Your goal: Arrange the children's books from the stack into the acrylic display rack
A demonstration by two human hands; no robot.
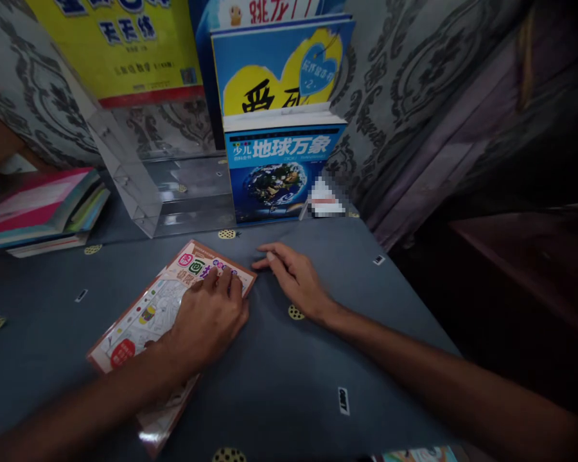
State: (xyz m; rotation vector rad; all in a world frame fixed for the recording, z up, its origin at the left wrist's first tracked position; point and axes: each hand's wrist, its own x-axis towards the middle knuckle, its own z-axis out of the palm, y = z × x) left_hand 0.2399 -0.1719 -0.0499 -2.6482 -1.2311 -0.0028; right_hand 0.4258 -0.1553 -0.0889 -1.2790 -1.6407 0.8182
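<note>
A thin book with a brown-edged, glossy cover (158, 301) lies at a slant on the dark grey tablecloth (279, 385). Across its upper right part rests my left hand (212, 317), palm down, its fingers bent over the cover; whether it grips the book cannot be made out. Just right of the book's top right corner is my right hand (291, 276), its fingers stretched out to the left and the thumb a little apart. It holds nothing, and its fingertips are close to that corner.
Behind the hands a clear acrylic rack (139, 192) holds a blue earth book (274, 173), a blue and yellow book (274, 64) and a yellow book (139, 58). Stacked books (38, 205) lie at the left. The table's right edge slants beside my right forearm.
</note>
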